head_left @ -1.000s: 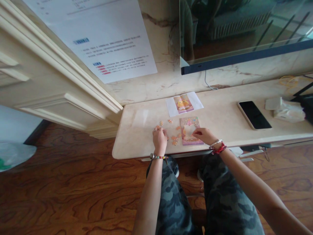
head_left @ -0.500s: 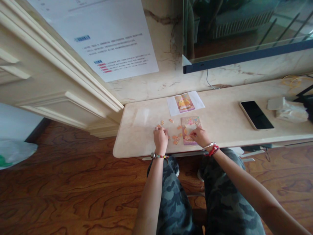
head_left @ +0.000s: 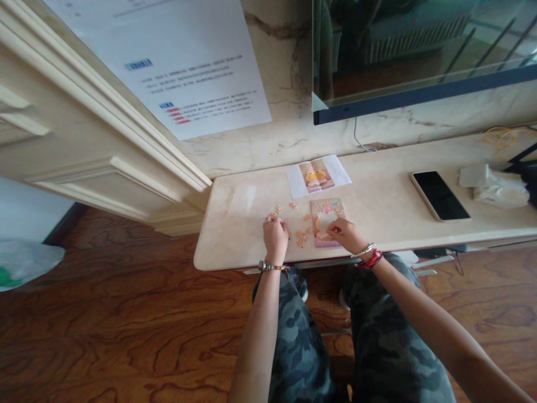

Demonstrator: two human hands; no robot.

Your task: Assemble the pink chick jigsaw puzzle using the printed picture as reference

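A small jigsaw puzzle [head_left: 329,205] lies on the ledge, its outer part filled with colourful pieces and a pale gap in the middle. My right hand [head_left: 344,232] is over its right side, fingertips pinched at the gap; whatever is between them is too small to make out. Left of the puzzle, my left hand [head_left: 276,234] rests low with fingers curled together among loose orange puzzle pieces [head_left: 301,239]; the fingers hide what they hold, if anything. Behind the puzzle lies a folded sheet with a printed picture [head_left: 318,176] of yellow figures.
A phone [head_left: 439,196] lies on the right part of the marble ledge [head_left: 381,196], beside a white tissue pack [head_left: 499,187]. Above the ledge hangs a television [head_left: 419,95]. A printed notice [head_left: 188,73] is on the wall; panelled wood [head_left: 104,129] borders the ledge's left end.
My right wrist has shifted slightly right and down, while its fingertips stay over the puzzle. My left hand and the loose pieces look the same.
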